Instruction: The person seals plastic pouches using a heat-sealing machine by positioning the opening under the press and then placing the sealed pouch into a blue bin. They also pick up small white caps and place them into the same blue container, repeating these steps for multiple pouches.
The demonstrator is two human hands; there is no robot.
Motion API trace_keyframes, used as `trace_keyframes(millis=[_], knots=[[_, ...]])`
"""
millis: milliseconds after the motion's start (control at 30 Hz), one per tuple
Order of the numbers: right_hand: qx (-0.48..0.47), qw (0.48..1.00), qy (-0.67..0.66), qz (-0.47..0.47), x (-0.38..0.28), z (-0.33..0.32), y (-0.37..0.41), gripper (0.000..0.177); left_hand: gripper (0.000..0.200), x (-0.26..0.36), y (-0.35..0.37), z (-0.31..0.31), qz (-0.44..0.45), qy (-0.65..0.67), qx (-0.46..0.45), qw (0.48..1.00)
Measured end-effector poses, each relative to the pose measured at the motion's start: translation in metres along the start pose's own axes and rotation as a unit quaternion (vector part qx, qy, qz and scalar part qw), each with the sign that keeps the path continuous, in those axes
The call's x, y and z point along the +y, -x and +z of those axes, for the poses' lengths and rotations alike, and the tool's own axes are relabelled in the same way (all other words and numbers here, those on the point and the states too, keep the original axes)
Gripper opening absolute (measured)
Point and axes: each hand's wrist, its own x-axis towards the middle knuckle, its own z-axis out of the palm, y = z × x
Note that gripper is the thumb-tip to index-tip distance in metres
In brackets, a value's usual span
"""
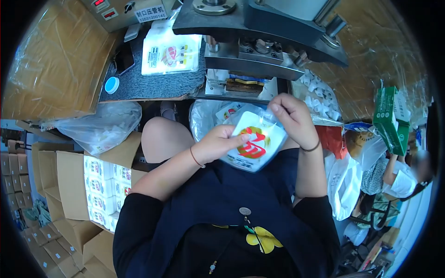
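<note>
One printed pouch (259, 141), white with red, yellow and green markings, held above the lap, tilted, in front of the press machine (264, 46). Left hand (217, 143): fingers pinching the pouch's left side, thumb flat on its printed face. Right hand (296, 121): fingers pinching the pouch at its clear upper corner. Surface (153, 88), covered in grey-blue cloth, left of the machine: stack of white printed pouches (160, 55); dark phone (124, 58), just beside the stack; round blue-and-white cap (111, 85), near the phone. Right of the machine: heap of white scraps (321, 95); green carton (387, 118). Lower left: open cardboard box (72, 190) holding rows of white packs (99, 187).
</note>
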Motion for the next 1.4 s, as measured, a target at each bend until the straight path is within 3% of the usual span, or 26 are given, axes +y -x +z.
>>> trace_keyframes(millis=[33, 133, 167, 200, 267, 367, 533, 567, 600, 633, 667, 700, 733, 800, 867, 900, 1000, 1067, 1100, 1167, 1200, 1233, 1267, 1333, 1400], knots=[[-0.049, 0.998, 0.011, 0.024, 0.002, -0.004, 0.003, 0.019, 0.034, -0.002, -0.002, 0.005, -0.016, 0.034, -0.012, 0.999], [0.030, 0.994, -0.095, 0.034, 0.000, -0.009, 0.013, 0.031, 0.033, -0.011, -0.007, 0.006, -0.030, 0.077, -0.048, 0.995], [0.074, 0.997, -0.006, 0.028, 0.010, -0.015, 0.014, 0.042, 0.033, -0.014, -0.010, 0.004, -0.028, 0.082, -0.059, 0.995], [0.138, 0.977, 0.163, 0.027, 0.015, -0.024, 0.015, 0.043, 0.032, -0.013, -0.012, 0.001, -0.030, 0.090, -0.044, 0.994], [0.172, 0.900, 0.400, 0.002, 0.044, -0.047, 0.019, 0.042, 0.032, -0.007, -0.017, -0.010, -0.033, 0.106, -0.011, 0.994], [0.067, 0.877, 0.466, 0.094, 0.073, -0.056, 0.031, 0.037, 0.033, 0.013, -0.031, -0.029, -0.011, 0.128, 0.046, 0.991], [0.040, 0.955, 0.291, 0.033, 0.076, -0.054, 0.031, 0.029, 0.040, 0.029, -0.042, -0.050, -0.028, 0.113, 0.042, 0.992], [0.020, 0.963, 0.267, 0.027, 0.078, -0.059, 0.032, 0.028, 0.037, 0.028, -0.042, -0.050, 0.052, 0.089, 0.065, 0.993], [0.000, 0.970, 0.243, 0.021, 0.080, -0.062, 0.034, 0.027, 0.030, 0.033, -0.042, -0.060, 0.115, -0.001, 0.171, 0.978], [-0.004, 0.979, 0.201, 0.033, 0.077, -0.064, 0.035, 0.024, 0.024, 0.039, -0.042, -0.079, 0.174, -0.090, 0.275, 0.941], [-0.003, 0.982, 0.183, 0.039, 0.078, -0.064, 0.035, 0.025, 0.025, 0.046, -0.049, -0.116, 0.232, -0.300, 0.389, 0.840], [-0.003, 0.985, 0.164, 0.048, 0.079, -0.064, 0.038, 0.026, 0.035, 0.074, -0.037, -0.121, 0.304, -0.425, 0.476, 0.708], [-0.004, 0.988, 0.145, 0.058, 0.081, -0.065, 0.040, 0.027, 0.046, 0.089, -0.034, -0.148, 0.352, -0.572, 0.474, 0.569], [0.048, 0.982, 0.176, 0.047, 0.096, -0.061, 0.039, 0.027, 0.051, 0.078, -0.022, -0.184, 0.173, -0.754, 0.387, 0.502], [0.155, 0.952, 0.263, 0.018, 0.112, -0.054, 0.031, 0.028, 0.047, 0.068, 0.002, -0.157, 0.218, -0.772, 0.327, 0.500], [0.194, 0.942, 0.269, 0.059, 0.107, -0.051, 0.028, 0.029, 0.045, 0.060, 0.011, -0.149, 0.220, -0.768, 0.307, 0.517], [0.347, 0.886, 0.307, 0.004, 0.103, -0.049, 0.018, 0.028, 0.036, 0.035, 0.033, -0.140, 0.183, -0.726, 0.272, 0.604], [0.358, 0.902, 0.235, 0.051, 0.078, -0.047, 0.019, 0.024, 0.029, 0.018, 0.035, -0.136, 0.219, -0.401, 0.314, 0.832], [0.349, 0.911, 0.214, 0.047, 0.070, -0.046, 0.020, 0.022, 0.026, 0.011, 0.035, -0.133, 0.221, -0.208, 0.319, 0.898], [0.281, 0.950, 0.123, 0.064, 0.044, -0.029, 0.016, 0.018, 0.021, 0.009, 0.037, -0.109, 0.201, -0.241, 0.261, 0.913], [0.227, 0.969, 0.098, 0.012, 0.046, -0.015, 0.013, 0.014, 0.019, 0.012, 0.037, -0.094, 0.188, -0.258, 0.227, 0.920], [0.148, 0.989, -0.022, 0.024, 0.017, -0.001, 0.009, 0.011, 0.016, 0.016, 0.033, -0.077, 0.179, -0.240, 0.220, 0.928], [0.125, 0.991, 0.016, -0.051, 0.000, 0.008, 0.002, 0.011, 0.016, 0.013, 0.028, -0.069, 0.155, -0.257, 0.202, 0.932], [0.110, 0.988, -0.090, -0.062, -0.017, 0.019, -0.006, 0.013, 0.017, 0.010, 0.018, -0.052, 0.111, -0.288, 0.168, 0.936], [0.092, 0.992, -0.033, -0.074, -0.030, 0.020, -0.016, 0.014, 0.022, 0.010, 0.013, -0.031, 0.088, -0.226, 0.129, 0.962]])
